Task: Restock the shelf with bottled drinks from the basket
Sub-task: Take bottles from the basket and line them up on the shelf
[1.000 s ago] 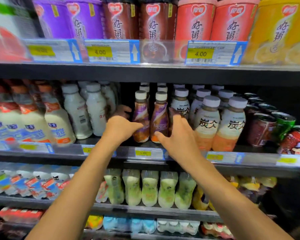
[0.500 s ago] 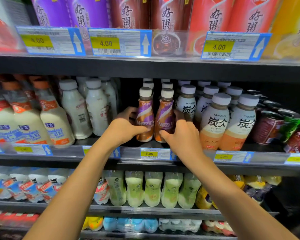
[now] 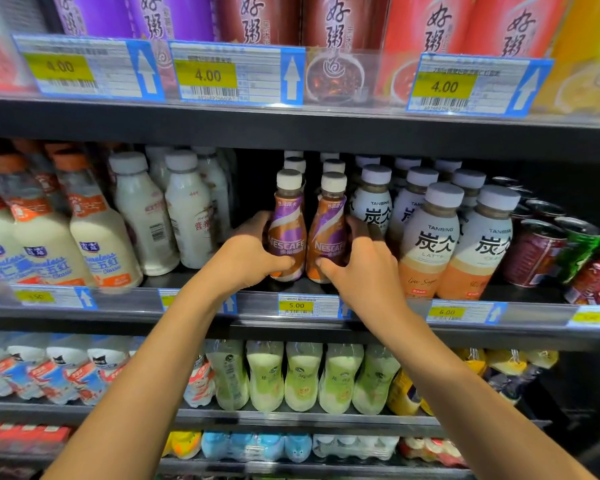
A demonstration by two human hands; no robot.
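My left hand [image 3: 245, 259] wraps the left Nescafe bottle [image 3: 288, 233], thumb on its front low down, fingers round its left side, grip holding it. My right hand [image 3: 364, 268] wraps the right Nescafe bottle [image 3: 329, 237], thumb on its lower front, fingers behind its right side, grip holding it. Both bottles upright, side by side, close together, standing on the middle shelf [image 3: 302, 289] near its front edge, just above the 5.00 tag [image 3: 297, 305]. More white-capped bottles of the same kind lined up behind them toward the back of the shelf. Just right of my right hand, Tanbing latte bottles [image 3: 430, 244] in rows, front ones at the shelf's front edge. Cans [image 3: 534, 251] at the right end of the shelf. Left of my left hand a gap, then white milk bottles [image 3: 187, 216], then orange-capped milk bottles [image 3: 94, 237] toward the left end. Top shelf carries tall porridge tubs [image 3: 340, 19] with 4.00 tags [image 3: 207, 76] on its front edge. Lower shelf holds green drink bottles [image 3: 302, 375] lying tilted. Basket not in view
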